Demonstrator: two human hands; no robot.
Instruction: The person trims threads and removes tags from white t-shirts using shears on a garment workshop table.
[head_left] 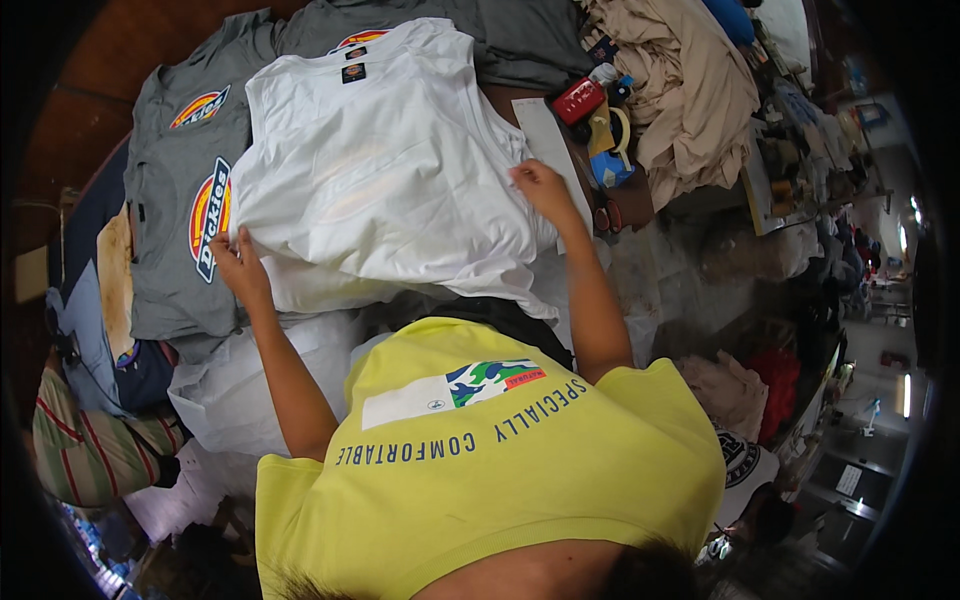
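Observation:
A white t-shirt lies spread flat on the table, on top of grey t-shirts. My left hand grips its lower left edge, close to a grey shirt's colourful logo. My right hand holds the shirt's right edge, fingers curled into the fabric near a white paper sheet. Both forearms reach up from my yellow t-shirt at the bottom of the view.
Grey t-shirts with round logos lie under and left of the white one. A red tape dispenser, a blue tool and a beige cloth pile sit to the right. Plastic bags and striped fabric lie lower left.

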